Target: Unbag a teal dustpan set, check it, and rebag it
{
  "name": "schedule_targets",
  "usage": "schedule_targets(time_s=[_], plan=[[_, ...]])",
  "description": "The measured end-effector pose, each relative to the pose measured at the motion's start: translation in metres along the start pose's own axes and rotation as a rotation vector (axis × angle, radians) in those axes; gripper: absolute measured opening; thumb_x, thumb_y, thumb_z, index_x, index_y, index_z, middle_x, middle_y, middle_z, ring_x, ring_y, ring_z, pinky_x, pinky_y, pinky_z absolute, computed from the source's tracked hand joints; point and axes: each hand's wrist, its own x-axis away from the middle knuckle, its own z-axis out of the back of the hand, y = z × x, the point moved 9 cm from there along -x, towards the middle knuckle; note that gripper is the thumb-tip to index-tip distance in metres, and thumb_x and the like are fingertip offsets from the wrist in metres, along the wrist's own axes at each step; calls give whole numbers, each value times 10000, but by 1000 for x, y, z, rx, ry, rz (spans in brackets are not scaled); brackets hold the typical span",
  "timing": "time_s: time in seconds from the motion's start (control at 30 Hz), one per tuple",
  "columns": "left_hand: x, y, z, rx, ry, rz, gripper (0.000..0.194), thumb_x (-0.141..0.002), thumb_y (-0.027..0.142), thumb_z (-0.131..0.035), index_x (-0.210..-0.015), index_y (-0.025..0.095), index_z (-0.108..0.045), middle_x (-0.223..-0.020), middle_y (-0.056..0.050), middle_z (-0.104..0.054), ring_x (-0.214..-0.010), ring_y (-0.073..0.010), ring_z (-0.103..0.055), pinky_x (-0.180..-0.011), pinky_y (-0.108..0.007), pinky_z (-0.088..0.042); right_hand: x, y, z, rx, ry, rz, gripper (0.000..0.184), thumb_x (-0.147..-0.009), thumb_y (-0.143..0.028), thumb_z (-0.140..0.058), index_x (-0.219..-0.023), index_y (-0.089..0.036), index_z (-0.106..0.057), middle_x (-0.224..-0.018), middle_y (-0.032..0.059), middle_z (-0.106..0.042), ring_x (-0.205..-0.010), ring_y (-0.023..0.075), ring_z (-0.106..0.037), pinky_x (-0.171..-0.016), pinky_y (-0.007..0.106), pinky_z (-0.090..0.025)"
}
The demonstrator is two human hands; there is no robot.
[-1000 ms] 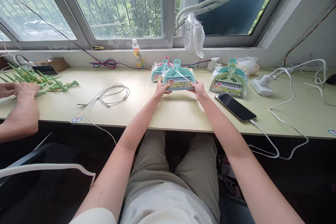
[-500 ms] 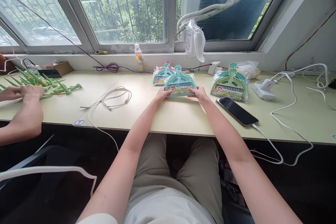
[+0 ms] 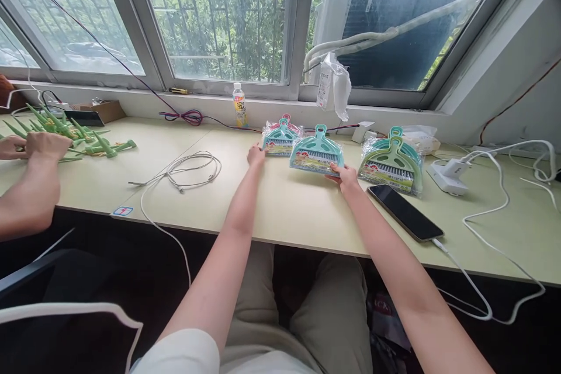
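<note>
In the head view, my right hand [image 3: 345, 177] grips the lower right corner of a teal dustpan and brush set [image 3: 316, 155] in clear wrapping, thumb on the front. Its brush and printed label face me. My left hand [image 3: 256, 155] is at the left edge of another wrapped set [image 3: 283, 139], teal with a pink one behind it; its fingers are curled and partly hidden. To the right stands a third group of wrapped dustpan sets [image 3: 390, 165], green in front and teal behind.
A phone [image 3: 405, 211] on a white cable lies right of my right arm, near a white power adapter [image 3: 449, 176]. Coiled cable [image 3: 193, 170] lies to the left. A bottle [image 3: 239, 106] stands by the window. Another person's hands [image 3: 44, 145] touch green spiky pieces [image 3: 103, 143].
My left hand has left the front teal set and moved to the rear set's left edge. The front set has shifted right, now held by my right hand alone. The view has tilted.
</note>
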Motion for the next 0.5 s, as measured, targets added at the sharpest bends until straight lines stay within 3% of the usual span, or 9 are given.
schedule_targets(time_s=[0.13,0.3,0.43,0.5], plan=[[6,1,-10,-162,-92,11,327,-842,398,-749,-1096,197,-707,-1201,-143,-719,-1246,-276,-612,-1065,-355,-413,9,2,-22,92,-155,9,210,-722,-184,-860,-840,-133,-694,-848,55,-736,-704,168,-711,-606,300,-675],[30,12,-9,-308,-234,-18,205,-848,339,-690,-1005,216,-742,-1152,-79,-745,-1127,-230,-669,-940,-282,-489,24,1,-46,157,-311,19,282,-683,-238,-898,-880,-127,-730,-886,77,-751,-749,197,-723,-605,295,-659],[60,20,-8,-314,-313,-25,205,-842,277,-653,-1020,216,-735,-1020,-57,-770,-920,-188,-716,-817,-248,-514,21,2,-48,203,-282,59,282,-666,-256,-892,-864,-139,-727,-874,64,-746,-760,193,-712,-626,294,-651],[78,26,-13,-361,-350,-54,246,-848,283,-633,-1065,213,-724,-1070,-81,-763,-950,-204,-711,-825,-266,-512,13,3,-38,258,-197,96,273,-673,-265,-871,-865,-145,-718,-865,54,-737,-755,180,-698,-639,289,-641]])
